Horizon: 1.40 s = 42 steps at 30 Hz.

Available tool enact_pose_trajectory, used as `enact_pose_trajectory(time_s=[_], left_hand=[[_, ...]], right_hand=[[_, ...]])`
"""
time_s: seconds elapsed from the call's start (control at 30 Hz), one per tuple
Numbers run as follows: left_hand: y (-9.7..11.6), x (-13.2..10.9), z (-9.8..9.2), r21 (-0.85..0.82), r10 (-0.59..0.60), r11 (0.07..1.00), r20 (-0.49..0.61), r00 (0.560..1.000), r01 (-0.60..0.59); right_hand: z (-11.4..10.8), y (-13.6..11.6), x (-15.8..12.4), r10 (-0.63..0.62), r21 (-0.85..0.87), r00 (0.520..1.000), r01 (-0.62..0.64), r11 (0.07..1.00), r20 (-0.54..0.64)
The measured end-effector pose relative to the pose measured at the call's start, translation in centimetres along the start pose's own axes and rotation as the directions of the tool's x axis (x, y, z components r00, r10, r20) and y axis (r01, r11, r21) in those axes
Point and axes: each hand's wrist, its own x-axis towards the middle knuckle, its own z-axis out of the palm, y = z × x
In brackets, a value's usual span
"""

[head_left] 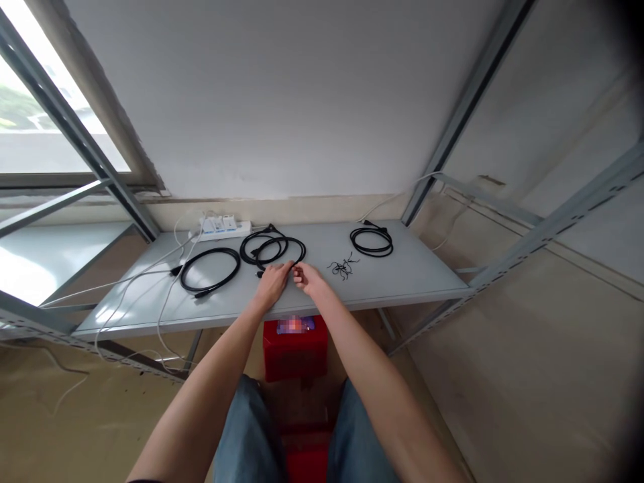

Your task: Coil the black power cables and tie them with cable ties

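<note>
The shelf (402,275) is showing pale grey, whitening with glare toward its front left corner. By its back edge, the power strip (221,234) is showing white with bluish patches, and white wires (151,272) are crossing the left edge. The left coil (211,251), middle loops (288,240) and right coil (372,253) are showing plain black (the thin ties (342,268) are matching them). Below the front edge, a stool (295,355) is showing bright red.

The left hand (273,285) hides part of one black cable (304,251), and the bottom edge cuts off the jeans (246,429).
</note>
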Motion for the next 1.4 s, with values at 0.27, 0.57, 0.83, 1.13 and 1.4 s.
enact_pose_trajectory(time_s=[0.27, 0.57, 0.83, 1.13, 1.4], left_hand=[[0.1, 0.0, -0.2, -0.077, 0.009, 0.997, -0.012, 1.000, -0.010], [0.2, 0.1, -0.4, -0.039, -0.003, 0.999, 0.024, 1.000, 0.004], [0.1, 0.0, -0.3, -0.042, 0.002, 0.999, -0.005, 1.000, -0.002], [0.4, 0.1, -0.3, -0.067, -0.004, 0.998, -0.037, 0.999, 0.002], [0.4, -0.1, -0.7, -0.018, -0.033, 0.999, -0.033, 0.999, 0.032]], right_hand=[[-0.3, 0.9, -1.9, -0.458, -0.836, 0.888, 0.223, 0.502, -0.037], [0.1, 2.2, -3.6, -0.561, -0.988, 0.823, 0.142, 0.055, 0.087], [0.8, 2.2, -2.2, -0.516, -0.867, 0.844, 0.138, 0.478, -0.150], [1.1, 0.3, -1.2, 0.043, 0.004, 0.978, -0.043, 0.999, -0.205], [0.6, -0.9, -1.9, 0.114, 0.001, 0.991, -0.114, 0.994, -0.073]])
